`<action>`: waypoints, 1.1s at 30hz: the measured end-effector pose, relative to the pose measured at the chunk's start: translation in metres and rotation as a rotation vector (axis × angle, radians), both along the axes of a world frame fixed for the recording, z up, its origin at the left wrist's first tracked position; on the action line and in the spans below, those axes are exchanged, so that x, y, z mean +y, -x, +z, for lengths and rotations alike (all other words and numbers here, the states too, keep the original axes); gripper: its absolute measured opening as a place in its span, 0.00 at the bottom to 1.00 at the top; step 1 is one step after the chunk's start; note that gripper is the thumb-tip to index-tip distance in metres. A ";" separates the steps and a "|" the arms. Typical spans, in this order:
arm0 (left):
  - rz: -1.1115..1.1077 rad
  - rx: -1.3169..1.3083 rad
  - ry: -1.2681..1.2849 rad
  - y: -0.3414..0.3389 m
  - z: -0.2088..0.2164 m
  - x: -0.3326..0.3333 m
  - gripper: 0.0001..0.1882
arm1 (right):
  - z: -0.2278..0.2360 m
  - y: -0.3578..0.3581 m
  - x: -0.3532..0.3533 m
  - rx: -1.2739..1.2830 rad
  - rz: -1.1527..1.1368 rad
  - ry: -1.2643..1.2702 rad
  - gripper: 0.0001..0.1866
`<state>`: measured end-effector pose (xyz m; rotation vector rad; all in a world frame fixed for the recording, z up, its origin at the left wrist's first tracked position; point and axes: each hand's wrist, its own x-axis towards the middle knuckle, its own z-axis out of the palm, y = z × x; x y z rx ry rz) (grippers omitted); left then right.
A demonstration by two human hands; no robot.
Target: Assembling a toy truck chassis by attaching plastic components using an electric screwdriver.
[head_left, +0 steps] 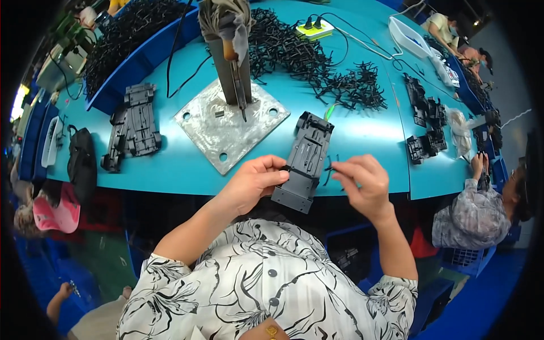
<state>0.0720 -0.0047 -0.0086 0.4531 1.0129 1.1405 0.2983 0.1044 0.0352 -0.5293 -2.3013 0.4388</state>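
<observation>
My left hand [256, 180] grips the side of a black plastic toy car chassis [307, 158], which I hold tilted over the table's near edge with its moulded face showing. To its right, my right hand [367, 182] pinches a thin black forked plastic piece [328, 171] between thumb and fingertips, apart from the chassis. Just past the chassis's far end lies a small green object [330, 112], partly hidden. A square metal base plate [207, 127] left of the chassis carries an upright post with a pointed rod-like tool [241, 93] fixed to it.
Many thin black pieces [300, 54] heap at the back, with more in a blue bin [147, 62]. More black chassis [139, 122] lie at left, others [425, 113] at right. A power strip [315, 28] and cables stand behind. A co-worker [470, 215] sits at right.
</observation>
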 end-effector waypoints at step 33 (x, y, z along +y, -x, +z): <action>0.304 0.031 -0.178 -0.033 0.002 0.000 0.03 | -0.034 0.037 -0.069 0.257 -0.173 0.149 0.15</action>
